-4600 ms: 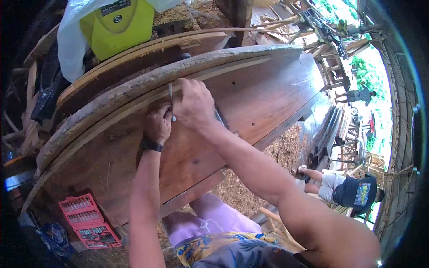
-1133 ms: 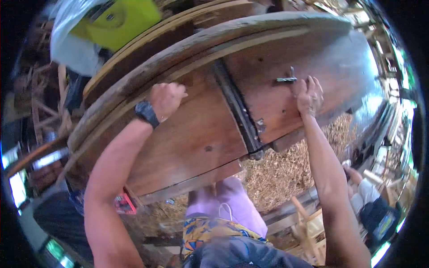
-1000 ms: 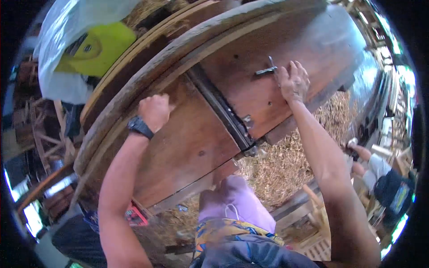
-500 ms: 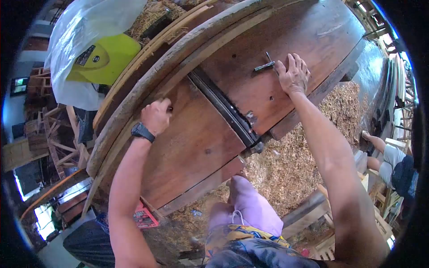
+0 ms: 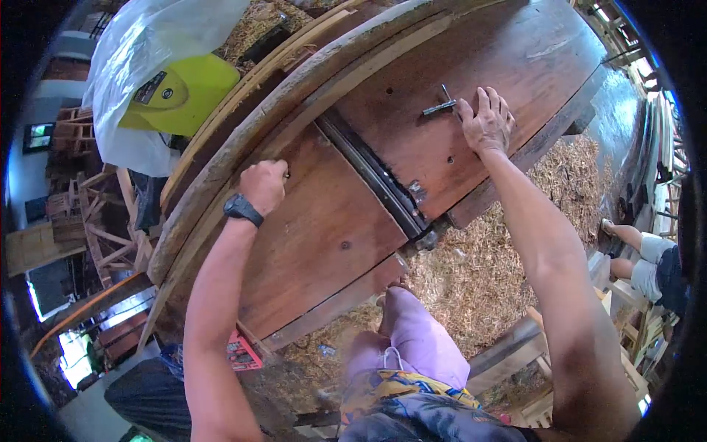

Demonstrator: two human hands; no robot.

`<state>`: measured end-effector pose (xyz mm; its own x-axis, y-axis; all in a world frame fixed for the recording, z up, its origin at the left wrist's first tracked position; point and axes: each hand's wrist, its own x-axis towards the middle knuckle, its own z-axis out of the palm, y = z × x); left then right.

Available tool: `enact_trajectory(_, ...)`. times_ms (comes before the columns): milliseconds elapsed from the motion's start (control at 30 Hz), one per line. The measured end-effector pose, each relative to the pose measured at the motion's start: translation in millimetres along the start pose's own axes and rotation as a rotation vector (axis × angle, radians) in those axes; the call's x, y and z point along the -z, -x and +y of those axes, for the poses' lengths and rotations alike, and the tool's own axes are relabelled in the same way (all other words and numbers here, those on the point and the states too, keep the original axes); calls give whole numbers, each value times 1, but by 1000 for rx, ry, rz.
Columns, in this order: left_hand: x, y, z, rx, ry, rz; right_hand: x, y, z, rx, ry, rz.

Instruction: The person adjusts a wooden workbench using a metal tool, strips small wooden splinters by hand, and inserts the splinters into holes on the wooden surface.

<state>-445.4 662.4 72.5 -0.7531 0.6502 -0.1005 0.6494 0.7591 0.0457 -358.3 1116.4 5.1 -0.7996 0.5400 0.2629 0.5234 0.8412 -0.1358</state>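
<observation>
My left hand [image 5: 263,186], with a dark watch on its wrist, is closed over the left part of the reddish-brown wooden board [image 5: 309,228]. Something small and dark shows at its fingers, too little to name. Flat on the board's right part lies my right hand [image 5: 487,127], fingers spread. Beside its thumb a T-shaped metal tool [image 5: 440,107] rests on the wood. Between the hands a dark metal bar [image 5: 372,177] crosses the board. Small dark holes dot the wood, and a thick curved rim [image 5: 258,110] runs along the far edge.
A yellow-green case [image 5: 188,92] stands partly under clear plastic [image 5: 132,81] at the upper left. Near my left forearm is a red tool set [image 5: 244,352]. Wood shavings [image 5: 471,272] cover the ground. Another person [image 5: 648,269] is at the far right, near lumber.
Earliest, both hands were together at the rim with a thin tool; now they are apart, the right one flat on the board. Since half a second ago, little has moved.
</observation>
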Motion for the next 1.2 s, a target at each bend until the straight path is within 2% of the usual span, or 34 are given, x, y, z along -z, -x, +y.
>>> enact_trajectory(200, 11, -16, 13, 166, -195, -182, 0, 3, -1, 7, 8, 2)
enact_trajectory(400, 34, -12, 3, 324, -115, -126, -2, 2, 1, 14, 17, 5)
enact_trajectory(633, 30, 12, 1, 422, 169, -20, 0, 1, 0, 12, 37, -11)
enact_trajectory(733, 24, 29, -7, 493, 348, -40, 0, 1, 0, 6, 48, -17)
enact_trajectory(833, 14, 54, -7, 835, 832, -214, -1, 0, -2, 9, 44, -29)
enact_trajectory(933, 4, 81, 5, 792, 754, -217, -2, -1, 1, 8, 56, -42)
enact_trajectory(967, 1, 89, 9, 678, 626, -164, -4, -2, 1, 5, 68, -35)
enact_trajectory(1067, -18, 108, 31, 622, 573, -88, -2, 1, -2, -1, 70, -46)
enact_trajectory(1200, -37, 126, 88, 726, 783, -10, 4, 1, -8, 13, 68, -47)
